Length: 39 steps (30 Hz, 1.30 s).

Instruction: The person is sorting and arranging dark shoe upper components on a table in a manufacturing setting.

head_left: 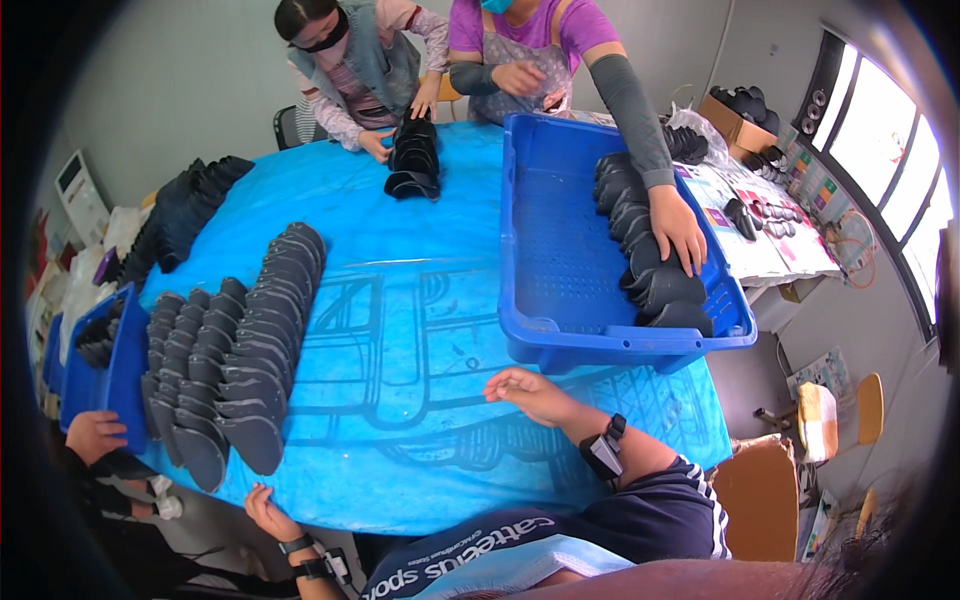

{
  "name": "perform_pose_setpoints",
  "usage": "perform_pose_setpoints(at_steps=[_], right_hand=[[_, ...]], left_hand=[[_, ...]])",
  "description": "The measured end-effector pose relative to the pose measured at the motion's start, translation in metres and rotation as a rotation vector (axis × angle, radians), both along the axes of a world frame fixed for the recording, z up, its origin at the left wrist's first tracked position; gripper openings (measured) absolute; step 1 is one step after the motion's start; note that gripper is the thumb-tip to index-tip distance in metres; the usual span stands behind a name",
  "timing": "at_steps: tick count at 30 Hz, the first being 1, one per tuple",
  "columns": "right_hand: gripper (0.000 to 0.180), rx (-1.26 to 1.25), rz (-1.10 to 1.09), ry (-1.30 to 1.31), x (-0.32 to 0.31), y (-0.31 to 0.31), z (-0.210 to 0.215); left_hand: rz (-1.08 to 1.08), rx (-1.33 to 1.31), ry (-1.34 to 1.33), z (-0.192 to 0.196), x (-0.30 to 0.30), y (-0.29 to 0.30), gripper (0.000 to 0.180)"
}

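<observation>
Dark curved pieces (258, 375) are leaning nested beyond the left hand (268, 512), apparently propping one another up; both hands are hanging loosely curled, pinching nothing, a blue crate (555, 265) sitting beyond the right hand (530, 395).

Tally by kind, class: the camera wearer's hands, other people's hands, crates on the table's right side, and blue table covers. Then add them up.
Wearer's left hand and right hand: 2
Other people's hands: 5
Blue crate on the right: 1
Blue table cover: 1
Total: 9
</observation>
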State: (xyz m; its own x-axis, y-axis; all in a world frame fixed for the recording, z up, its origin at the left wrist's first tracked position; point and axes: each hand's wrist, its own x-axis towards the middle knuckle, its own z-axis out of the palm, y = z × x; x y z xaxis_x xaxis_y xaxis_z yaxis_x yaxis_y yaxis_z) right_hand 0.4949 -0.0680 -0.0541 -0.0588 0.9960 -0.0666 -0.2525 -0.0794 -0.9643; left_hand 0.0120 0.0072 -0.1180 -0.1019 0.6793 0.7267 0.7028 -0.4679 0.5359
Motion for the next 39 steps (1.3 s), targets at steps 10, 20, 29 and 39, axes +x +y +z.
perform_pose_setpoints(at_steps=[10, 20, 29, 39], right_hand=[[0.02, -0.006, -0.015, -0.025, 0.0, 0.0, -0.005], [0.018, -0.035, -0.027, -0.063, -0.001, -0.002, 0.0], [0.018, -0.009, -0.038, -0.036, 0.001, -0.003, -0.002], [0.017, 0.035, -0.144, 0.081, 0.004, -0.005, -0.006]], left_hand=[[0.0, 0.025, -0.017, 0.003, 0.002, 0.0, 0.016], [-0.003, 0.05, -0.01, 0.01, 0.007, -0.001, 0.015], [0.009, 0.06, -0.019, 0.016, 0.014, 0.0, 0.013], [0.044, -0.019, -0.074, 0.048, 0.005, -0.007, 0.021]])
